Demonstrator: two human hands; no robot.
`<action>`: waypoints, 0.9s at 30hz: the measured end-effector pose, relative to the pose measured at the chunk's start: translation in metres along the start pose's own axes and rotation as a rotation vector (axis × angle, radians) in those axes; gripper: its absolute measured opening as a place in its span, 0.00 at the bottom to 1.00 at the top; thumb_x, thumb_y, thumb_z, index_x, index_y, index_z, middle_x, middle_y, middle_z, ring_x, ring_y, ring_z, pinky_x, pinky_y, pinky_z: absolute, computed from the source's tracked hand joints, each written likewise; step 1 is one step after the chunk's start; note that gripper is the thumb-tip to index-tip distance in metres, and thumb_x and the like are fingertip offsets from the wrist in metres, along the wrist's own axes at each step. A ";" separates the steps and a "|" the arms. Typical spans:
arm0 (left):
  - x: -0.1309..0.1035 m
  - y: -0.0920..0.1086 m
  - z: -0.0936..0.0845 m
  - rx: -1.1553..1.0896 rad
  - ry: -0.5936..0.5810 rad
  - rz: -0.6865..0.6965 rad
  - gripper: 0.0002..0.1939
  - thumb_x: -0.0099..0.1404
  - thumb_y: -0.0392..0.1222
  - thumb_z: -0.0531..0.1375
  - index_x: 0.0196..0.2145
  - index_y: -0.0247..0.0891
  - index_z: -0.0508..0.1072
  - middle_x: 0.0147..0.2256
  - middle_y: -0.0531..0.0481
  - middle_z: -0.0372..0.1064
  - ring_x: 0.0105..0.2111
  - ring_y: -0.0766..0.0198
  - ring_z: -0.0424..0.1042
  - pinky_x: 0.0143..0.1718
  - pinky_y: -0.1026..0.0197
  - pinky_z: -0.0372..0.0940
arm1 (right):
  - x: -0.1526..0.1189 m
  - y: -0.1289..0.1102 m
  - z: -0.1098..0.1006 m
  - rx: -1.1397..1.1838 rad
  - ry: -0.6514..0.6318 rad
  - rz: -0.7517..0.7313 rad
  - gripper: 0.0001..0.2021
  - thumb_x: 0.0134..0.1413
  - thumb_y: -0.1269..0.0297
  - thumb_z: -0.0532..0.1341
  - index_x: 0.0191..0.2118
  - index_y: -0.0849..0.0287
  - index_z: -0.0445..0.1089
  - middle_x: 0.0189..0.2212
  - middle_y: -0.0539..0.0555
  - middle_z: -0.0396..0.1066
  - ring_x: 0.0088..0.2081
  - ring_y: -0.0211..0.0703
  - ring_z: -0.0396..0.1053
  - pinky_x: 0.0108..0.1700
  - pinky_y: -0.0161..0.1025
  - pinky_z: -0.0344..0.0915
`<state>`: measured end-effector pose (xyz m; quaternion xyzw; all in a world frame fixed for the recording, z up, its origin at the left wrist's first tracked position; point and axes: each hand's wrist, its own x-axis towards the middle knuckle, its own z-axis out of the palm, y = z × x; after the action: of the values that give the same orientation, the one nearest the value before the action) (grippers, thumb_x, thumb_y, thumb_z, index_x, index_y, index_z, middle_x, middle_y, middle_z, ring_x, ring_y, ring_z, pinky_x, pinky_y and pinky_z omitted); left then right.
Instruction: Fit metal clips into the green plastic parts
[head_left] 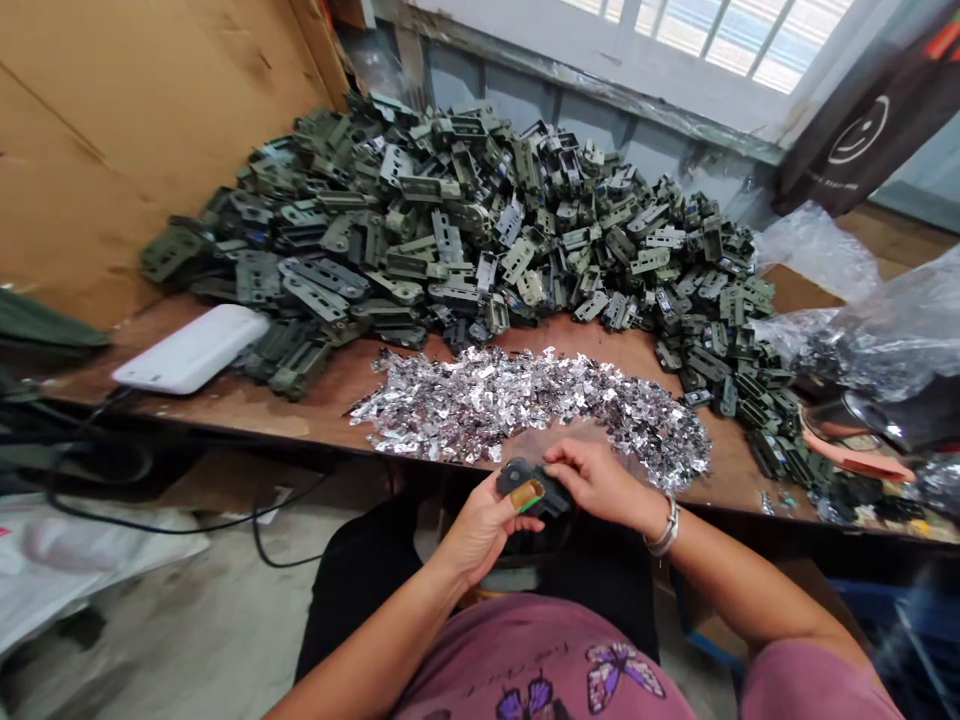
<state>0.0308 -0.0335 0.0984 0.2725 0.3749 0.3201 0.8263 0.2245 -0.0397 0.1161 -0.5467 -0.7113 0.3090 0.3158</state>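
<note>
Over my lap, just off the table's front edge, my left hand (480,525) is closed around a dark green part (553,492). Its thumb wears a yellow-brown cover with a green edge and lies on top of the part. My right hand (600,482) pinches the right end of the same part; its fingertips press on the upper side, and whether a small piece is under them cannot be made out. Right behind the hands lies a spread of small shiny metal pieces (487,395). A large heap of similar green parts (442,235) rises behind that.
A white power bank (191,350) with a black cable lies at the left of the brown table (255,410). Clear plastic bags (885,330), a black cup and an orange-pink object (855,455) are at the right. Cardboard stands at the left back.
</note>
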 end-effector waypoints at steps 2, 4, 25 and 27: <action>0.000 -0.006 -0.001 0.038 0.038 -0.020 0.25 0.44 0.48 0.75 0.36 0.36 0.71 0.34 0.49 0.73 0.31 0.61 0.74 0.29 0.61 0.72 | -0.012 0.004 -0.014 -0.252 0.104 0.029 0.08 0.61 0.70 0.55 0.40 0.58 0.71 0.31 0.51 0.74 0.32 0.39 0.71 0.37 0.34 0.65; -0.001 -0.010 -0.001 0.077 0.050 -0.026 0.24 0.45 0.48 0.74 0.35 0.35 0.71 0.33 0.50 0.74 0.31 0.62 0.74 0.31 0.61 0.72 | -0.014 0.016 -0.034 -0.554 0.159 0.148 0.10 0.62 0.71 0.54 0.41 0.60 0.72 0.35 0.56 0.74 0.36 0.42 0.71 0.40 0.36 0.65; -0.009 -0.012 0.004 0.275 0.073 0.043 0.23 0.48 0.50 0.71 0.34 0.34 0.69 0.29 0.48 0.74 0.25 0.64 0.73 0.20 0.68 0.63 | 0.008 0.033 -0.034 -0.911 -0.132 0.208 0.10 0.63 0.63 0.56 0.37 0.58 0.74 0.37 0.56 0.72 0.38 0.43 0.70 0.35 0.35 0.60; -0.009 -0.012 0.002 0.283 0.090 0.075 0.22 0.49 0.49 0.71 0.34 0.34 0.69 0.29 0.49 0.73 0.26 0.64 0.72 0.20 0.68 0.63 | 0.006 0.031 -0.030 -0.894 -0.140 0.159 0.11 0.64 0.62 0.56 0.37 0.59 0.75 0.37 0.57 0.73 0.38 0.43 0.70 0.35 0.35 0.60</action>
<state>0.0319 -0.0486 0.0954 0.3855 0.4423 0.3067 0.7495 0.2652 -0.0243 0.1107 -0.6600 -0.7502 0.0314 -0.0248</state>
